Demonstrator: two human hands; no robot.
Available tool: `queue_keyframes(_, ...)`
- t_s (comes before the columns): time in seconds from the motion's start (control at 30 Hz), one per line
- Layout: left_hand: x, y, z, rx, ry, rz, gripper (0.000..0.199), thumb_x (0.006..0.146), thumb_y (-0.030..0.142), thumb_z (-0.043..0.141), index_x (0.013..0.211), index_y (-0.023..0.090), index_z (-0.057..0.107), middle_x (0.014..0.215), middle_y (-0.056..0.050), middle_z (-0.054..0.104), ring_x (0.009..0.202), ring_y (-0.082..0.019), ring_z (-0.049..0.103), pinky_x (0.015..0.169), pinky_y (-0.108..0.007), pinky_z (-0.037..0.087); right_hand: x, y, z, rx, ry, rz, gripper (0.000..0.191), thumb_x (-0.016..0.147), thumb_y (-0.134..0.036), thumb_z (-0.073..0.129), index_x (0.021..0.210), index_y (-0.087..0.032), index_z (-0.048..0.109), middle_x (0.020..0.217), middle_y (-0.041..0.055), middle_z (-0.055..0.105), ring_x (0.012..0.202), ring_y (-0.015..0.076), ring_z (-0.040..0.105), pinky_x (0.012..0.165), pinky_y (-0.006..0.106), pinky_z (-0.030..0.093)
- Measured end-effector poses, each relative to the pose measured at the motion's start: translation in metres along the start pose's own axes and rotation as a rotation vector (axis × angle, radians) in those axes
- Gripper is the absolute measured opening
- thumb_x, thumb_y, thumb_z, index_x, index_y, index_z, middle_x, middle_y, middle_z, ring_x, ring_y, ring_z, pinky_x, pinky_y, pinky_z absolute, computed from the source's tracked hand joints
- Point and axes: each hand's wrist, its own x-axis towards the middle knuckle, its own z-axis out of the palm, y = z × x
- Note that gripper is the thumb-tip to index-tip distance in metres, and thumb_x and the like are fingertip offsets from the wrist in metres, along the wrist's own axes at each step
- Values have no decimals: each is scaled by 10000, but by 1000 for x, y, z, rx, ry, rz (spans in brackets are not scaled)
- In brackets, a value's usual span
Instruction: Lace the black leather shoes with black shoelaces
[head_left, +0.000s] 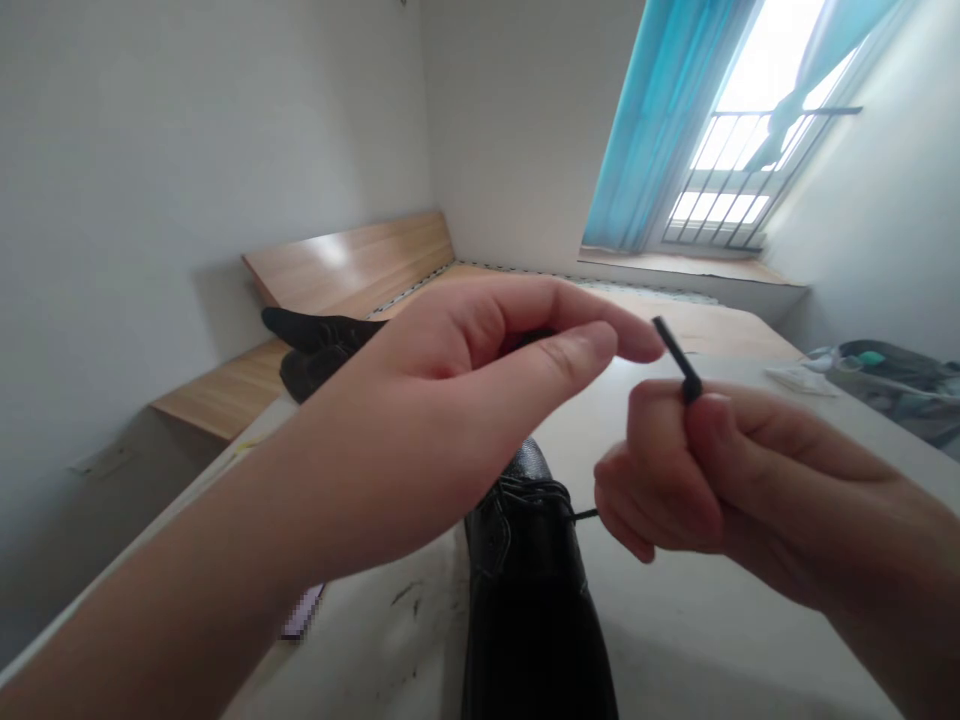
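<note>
A black leather shoe (pixel 529 540) with black laces stands on the pale surface at the centre, partly behind my left hand. My right hand (pixel 675 480), to the right of the shoe, pinches a black lace (pixel 677 355) between thumb and forefinger, and its tip sticks up toward the upper left. A stretch of lace runs from the shoe to my right hand. Above the shoe is my left hand (pixel 487 390), its fingers curled and its forefinger tip close to the lace tip. Something dark shows between its thumb and fingers, too hidden to name.
More black shoes (pixel 315 350) lie at the back left, beside a wooden board (pixel 352 255). A clear bag with items (pixel 900 385) is at the right edge. A small purple object (pixel 302 612) lies at the lower left. Behind are a blue curtain (pixel 652 120) and a barred window.
</note>
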Motion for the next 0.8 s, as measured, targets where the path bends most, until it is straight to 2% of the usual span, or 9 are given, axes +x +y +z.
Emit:
queue_keyframes(0.1, -7, 8, 4, -56, -11, -1, 310, 827, 290, 468, 986, 334, 730, 758, 54, 662, 816, -161, 669, 596, -214, 466, 4, 8, 4, -22, 64, -60, 350, 969, -499, 470, 765, -268, 635, 591, -36, 387, 538, 138, 401, 531, 277, 418)
queue_keyframes(0.17, -10, 18, 6, 0, -48, 63, 392, 829, 248, 393, 987, 328, 742, 761, 49, 673, 871, -173, 675, 653, -230, 498, 7, 15, 7, -149, 133, -136, 329, 995, -455, 444, 818, -267, 648, 613, -35, 424, 559, 129, 432, 526, 253, 424)
queue_keyframes(0.27, -15, 39, 9, 144, -96, 115, 494, 814, 153, 308, 1005, 285, 744, 905, 55, 695, 958, -147, 664, 782, -225, 506, 8, 21, 14, -408, 188, -216, 277, 1002, -337, 468, 782, -235, 603, 663, -35, 514, 578, 105, 475, 519, 217, 434)
queue_keyframes(0.37, -17, 67, 10, 232, -138, 110, 530, 848, 205, 232, 1000, 222, 739, 866, 31, 690, 870, -111, 677, 740, -194, 496, 6, 20, 19, -581, 206, -297, 198, 981, -230, 478, 820, -225, 592, 793, -30, 641, 578, 86, 498, 510, 203, 436)
queue_keyframes(0.5, -18, 89, 13, 241, -119, 77, 429, 862, 286, 319, 990, 270, 728, 840, 32, 711, 792, -137, 686, 674, -208, 520, 6, 16, 19, -734, 248, -370, 181, 972, -227, 482, 840, -213, 605, 875, 0, 664, 607, 96, 528, 557, 220, 461)
queue_keyframes(0.57, -19, 81, 16, 197, -76, 58, 420, 874, 276, 315, 1020, 270, 708, 878, 27, 715, 816, -133, 686, 706, -208, 524, 7, 14, 18, -714, 226, -355, 209, 976, -237, 481, 810, -220, 607, 806, -3, 636, 623, 109, 543, 551, 222, 460)
queue_keyframes(0.67, -16, 47, 19, 62, 21, 80, 418, 890, 218, 306, 1157, 234, 627, 1025, 9, 693, 958, -141, 663, 693, -188, 525, 8, 12, 17, -537, 218, -317, 320, 1001, -276, 452, 722, -237, 604, 642, -36, 547, 570, 104, 511, 503, 204, 427)
queue_keyframes(0.73, -11, 21, 17, 41, -4, 98, 446, 907, 249, 377, 1329, 369, 460, 1126, 59, 674, 918, -125, 663, 663, -195, 520, 9, 12, 16, -411, 255, -272, 367, 1008, -324, 448, 690, -235, 608, 618, -38, 539, 566, 101, 511, 507, 199, 432)
queue_keyframes(0.8, -4, 1, 12, 110, -72, 70, 426, 928, 338, 408, 1350, 397, 410, 1074, 62, 691, 903, -135, 657, 689, -221, 521, 11, 15, 14, -335, 310, -232, 375, 1002, -365, 464, 693, -226, 625, 631, -27, 566, 603, 109, 538, 551, 208, 460)
